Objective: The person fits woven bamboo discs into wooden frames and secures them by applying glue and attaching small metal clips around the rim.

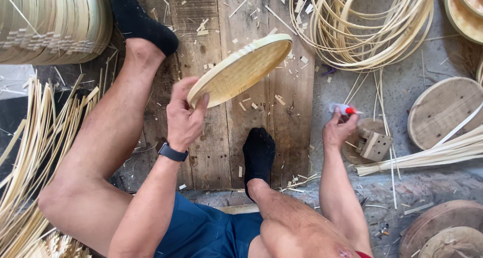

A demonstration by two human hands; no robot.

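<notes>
Head view: left hand (183, 118) clamped on rim of woven tray (240, 69), tilted over the plank floor (211, 152). Light, stiff, thin weave likely fragile; rim is the sound grip. Right hand (338, 130) closed on small tube (343, 109).

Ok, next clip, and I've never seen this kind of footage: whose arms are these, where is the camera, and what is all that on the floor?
There is one picture, taken by a camera worn on a person's head and looking down at their own arms, legs and socked feet. No machine is involved.

The left hand, with a dark watch on its wrist, holds a round woven bamboo tray by its rim, tilted. The right hand has a grip on a small tube with a red cap.

Below are wooden planks strewn with bamboo shavings. Coiled bamboo strips lie at the top right, loose strips on the left, stacked hoops at the top left, and round wooden discs on the right.
</notes>
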